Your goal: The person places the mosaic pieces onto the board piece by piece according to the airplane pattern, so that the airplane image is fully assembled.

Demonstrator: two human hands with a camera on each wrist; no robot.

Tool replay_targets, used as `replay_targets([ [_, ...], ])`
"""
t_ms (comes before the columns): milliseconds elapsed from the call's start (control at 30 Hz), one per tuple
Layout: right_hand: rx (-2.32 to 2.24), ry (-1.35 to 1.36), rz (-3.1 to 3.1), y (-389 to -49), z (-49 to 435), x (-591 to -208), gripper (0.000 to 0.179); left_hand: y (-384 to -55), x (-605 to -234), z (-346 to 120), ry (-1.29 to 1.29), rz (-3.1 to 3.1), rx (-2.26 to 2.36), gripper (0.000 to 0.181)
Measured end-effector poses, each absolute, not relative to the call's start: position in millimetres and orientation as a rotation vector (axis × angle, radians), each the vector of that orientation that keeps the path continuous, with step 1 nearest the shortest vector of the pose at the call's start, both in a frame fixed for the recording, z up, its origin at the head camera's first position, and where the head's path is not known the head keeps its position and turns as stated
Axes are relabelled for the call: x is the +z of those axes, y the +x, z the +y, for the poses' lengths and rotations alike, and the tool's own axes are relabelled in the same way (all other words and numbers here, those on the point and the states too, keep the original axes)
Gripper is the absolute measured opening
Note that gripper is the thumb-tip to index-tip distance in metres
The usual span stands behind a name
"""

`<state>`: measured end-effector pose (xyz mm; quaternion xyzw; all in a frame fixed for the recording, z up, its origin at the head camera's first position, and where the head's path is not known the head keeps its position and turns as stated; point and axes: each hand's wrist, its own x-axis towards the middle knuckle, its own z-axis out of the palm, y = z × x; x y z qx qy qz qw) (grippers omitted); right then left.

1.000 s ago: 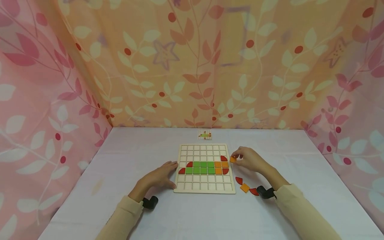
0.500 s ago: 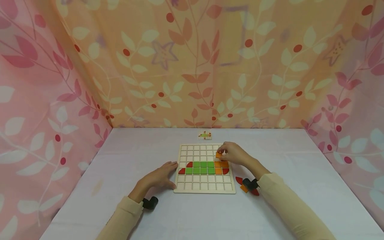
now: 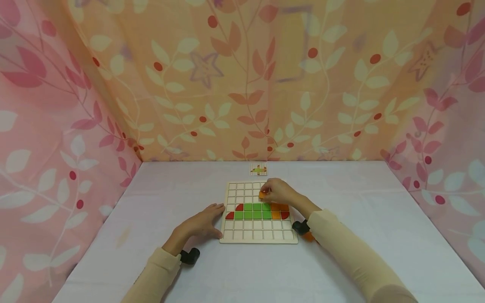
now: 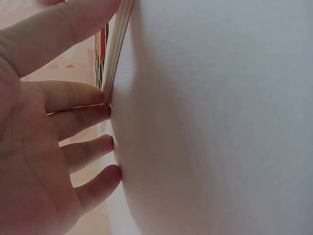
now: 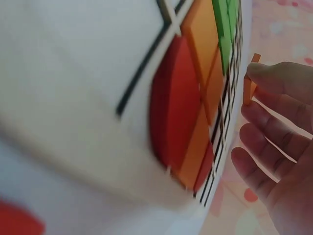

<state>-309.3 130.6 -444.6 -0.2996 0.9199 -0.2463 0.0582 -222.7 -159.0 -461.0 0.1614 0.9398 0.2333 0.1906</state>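
A wooden grid board (image 3: 259, 241) lies on the table, bearing two rows of green tiles (image 3: 257, 215) with red quarter-round tiles (image 3: 240, 207) at their left end. Orange square tiles (image 3: 276, 215) and a red quarter-round tile (image 3: 285, 215) fill cells on the right. Over the upper middle of the board, my right hand (image 3: 279, 191) pinches an orange square tile (image 5: 248, 90) between thumb and index finger. My left hand (image 3: 202, 221) rests at the board's left edge; the left wrist view shows its fairly straight fingers (image 4: 80, 120) touching the board's side.
Behind the board lies a small picture card (image 3: 258, 169). A loose orange tile (image 3: 309, 236) sits right of the board, partly hidden by the right forearm. A blurred loose red tile (image 5: 17, 220) shows in the right wrist view. Patterned curtains (image 3: 242, 84) enclose the table.
My right hand has carried the orange tile left from beside the board to above its upper middle. My left hand has stayed in place.
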Motion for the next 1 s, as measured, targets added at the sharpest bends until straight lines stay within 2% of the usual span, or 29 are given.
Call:
replay_targets([
  [567,-0.581,-0.968,2.769,-313,108,-453,0.021,-223,-462,-159,0.438,2.646,0.651,0.092],
  [1000,-0.558,-0.916,2.77,-312,106,-453,0.021,-223,-462,-160,0.448,2.644,0.654,0.092],
])
